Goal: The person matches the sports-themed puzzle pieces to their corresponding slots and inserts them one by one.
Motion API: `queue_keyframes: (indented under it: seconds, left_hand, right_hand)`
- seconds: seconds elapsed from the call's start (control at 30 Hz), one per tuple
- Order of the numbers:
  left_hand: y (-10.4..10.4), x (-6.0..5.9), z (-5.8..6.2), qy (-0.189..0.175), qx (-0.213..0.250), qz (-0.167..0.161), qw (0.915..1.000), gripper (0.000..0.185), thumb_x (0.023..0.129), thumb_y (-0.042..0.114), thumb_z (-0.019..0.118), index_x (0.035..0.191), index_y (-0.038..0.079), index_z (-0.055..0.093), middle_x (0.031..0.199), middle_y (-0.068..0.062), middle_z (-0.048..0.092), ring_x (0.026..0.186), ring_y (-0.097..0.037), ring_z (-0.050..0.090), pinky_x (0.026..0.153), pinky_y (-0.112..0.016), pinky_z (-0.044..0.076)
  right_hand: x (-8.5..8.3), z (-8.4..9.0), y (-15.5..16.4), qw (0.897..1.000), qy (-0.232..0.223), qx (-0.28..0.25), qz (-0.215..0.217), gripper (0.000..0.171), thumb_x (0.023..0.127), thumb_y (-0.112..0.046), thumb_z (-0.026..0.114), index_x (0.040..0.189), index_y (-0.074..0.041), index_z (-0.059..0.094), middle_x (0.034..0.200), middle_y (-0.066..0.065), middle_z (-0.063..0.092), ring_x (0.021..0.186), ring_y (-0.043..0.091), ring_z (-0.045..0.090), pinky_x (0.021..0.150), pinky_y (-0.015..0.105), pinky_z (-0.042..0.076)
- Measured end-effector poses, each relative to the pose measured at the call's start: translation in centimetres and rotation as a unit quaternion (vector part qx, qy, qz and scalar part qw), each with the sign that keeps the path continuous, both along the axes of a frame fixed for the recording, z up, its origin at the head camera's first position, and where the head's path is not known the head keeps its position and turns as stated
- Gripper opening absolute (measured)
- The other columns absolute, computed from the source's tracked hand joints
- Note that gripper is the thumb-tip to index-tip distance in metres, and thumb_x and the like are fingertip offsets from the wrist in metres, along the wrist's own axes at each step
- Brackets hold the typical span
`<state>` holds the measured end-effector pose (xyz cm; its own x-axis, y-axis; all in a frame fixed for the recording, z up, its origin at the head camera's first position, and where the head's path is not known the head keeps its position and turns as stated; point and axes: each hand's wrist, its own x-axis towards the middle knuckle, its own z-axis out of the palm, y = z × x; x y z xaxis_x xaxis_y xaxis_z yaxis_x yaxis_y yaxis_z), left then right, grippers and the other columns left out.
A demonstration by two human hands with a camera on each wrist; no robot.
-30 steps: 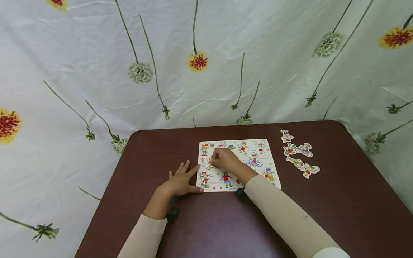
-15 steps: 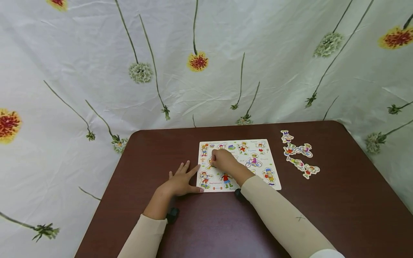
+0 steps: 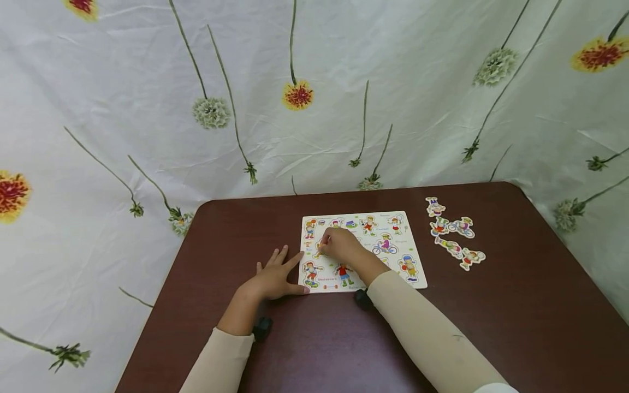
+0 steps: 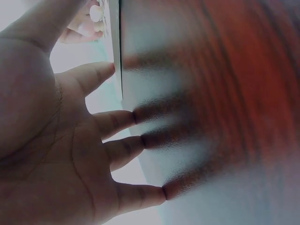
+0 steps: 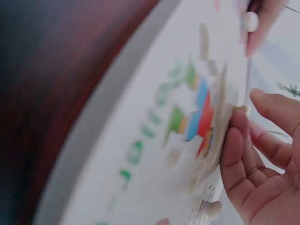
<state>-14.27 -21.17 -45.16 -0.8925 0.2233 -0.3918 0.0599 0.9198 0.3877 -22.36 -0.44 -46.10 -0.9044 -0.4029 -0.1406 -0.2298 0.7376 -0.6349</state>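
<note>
A white puzzle board (image 3: pixel 354 284) with printed sports figures lies on the table. My left hand (image 3: pixel 273 278) rests flat at its left edge, fingers spread; thumb and index touch the board. In the left wrist view, the left hand's fingertips (image 4: pixel 136 117) press the glossy tabletop. My right hand (image 3: pixel 342 245) is over the board's left middle. It pinches a small figure puzzle piece (image 3: pixel 318 253) that its fingers mostly cover. In the right wrist view, the right hand's curled fingers (image 5: pixel 239 159) are close around a small knob (image 5: pixel 241 108).
Several loose puzzle pieces (image 3: pixel 449 248) lie in a cluster right of the board. Knobs (image 5: pixel 213 210) stick up from pieces on the board. The dark brown table (image 3: pixel 216 245) ends at a flowered white cloth (image 3: pixel 334 136) behind.
My right hand has shifted slightly and its wrist has turned a little, still over the same spot. The left hand keeps its place. The head view has tilted slightly.
</note>
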Motion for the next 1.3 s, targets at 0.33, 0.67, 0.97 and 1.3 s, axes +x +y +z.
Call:
queue_keyframes:
  seconds: [0.33,0.67,0.97,1.3]
  left_hand:
    - [0.1,-0.1,0.1,-0.001,0.001,0.004,1.0000,0.096,0.086,0.055,0.075,0.162,0.028,0.025,0.171,-0.020,0.005,0.158,-0.042,0.001,0.115,-0.079,0.005]
    - [0.2,-0.2,0.0,-0.003,0.004,0.007,1.0000,0.096,0.085,0.056,0.075,0.162,0.029,0.025,0.171,-0.018,0.004,0.158,-0.041,0.000,0.116,-0.078,0.004]
    - [0.0,-0.2,-0.1,-0.002,0.005,0.008,1.0000,0.097,0.085,0.056,0.076,0.162,0.029,0.025,0.171,-0.018,0.004,0.158,-0.041,0.000,0.115,-0.079,0.003]
    - [-0.1,-0.2,-0.2,0.000,0.000,0.006,1.0000,0.097,0.084,0.057,0.076,0.162,0.030,0.025,0.171,-0.019,0.004,0.158,-0.042,0.000,0.115,-0.079,0.004]
  right_hand:
    - [1.0,0.1,1.4,0.976,-0.049,-0.184,-0.106,0.022,0.097,-0.030,0.069,0.113,-0.015,0.069,0.106,0.004,0.070,0.096,0.019,0.066,0.079,0.033,0.054]
    - [1.3,0.7,4.2,0.939,-0.039,-0.302,-0.159,0.030,0.099,-0.029,0.066,0.122,-0.010,0.068,0.106,0.006,0.067,0.097,0.026,0.067,0.081,0.037,0.056]
    - [1.3,0.8,6.8,0.916,-0.043,-0.350,-0.192,0.036,0.099,-0.027,0.068,0.126,-0.004,0.064,0.106,0.006,0.064,0.103,0.033,0.066,0.092,0.049,0.054]
    - [1.2,0.8,9.3,0.913,-0.024,-0.331,-0.236,0.029,0.098,-0.024,0.068,0.120,-0.006,0.068,0.100,0.002,0.067,0.088,0.016,0.063,0.078,0.035,0.055]
